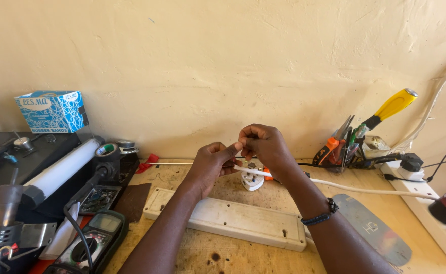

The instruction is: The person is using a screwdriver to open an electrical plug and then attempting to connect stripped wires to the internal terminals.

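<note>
A single head-worn camera looks forward and somewhat down at a wooden workbench [223,253] set against a cream wall [223,56], which it faces almost square on. It sits close to the bench: both forearms enter from the bottom edge and meet near the middle, just above the bench's centre. The wall fills the upper half of the view, the bench the lower half. There is no second view to share the scene with.

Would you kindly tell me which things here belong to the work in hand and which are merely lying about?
In hand: left hand and right hand on the white flat cable; white plug beneath.

Lying about: long white plastic casing, yellow-handled screwdriver, dark multimeter, blue cardboard box.
</note>
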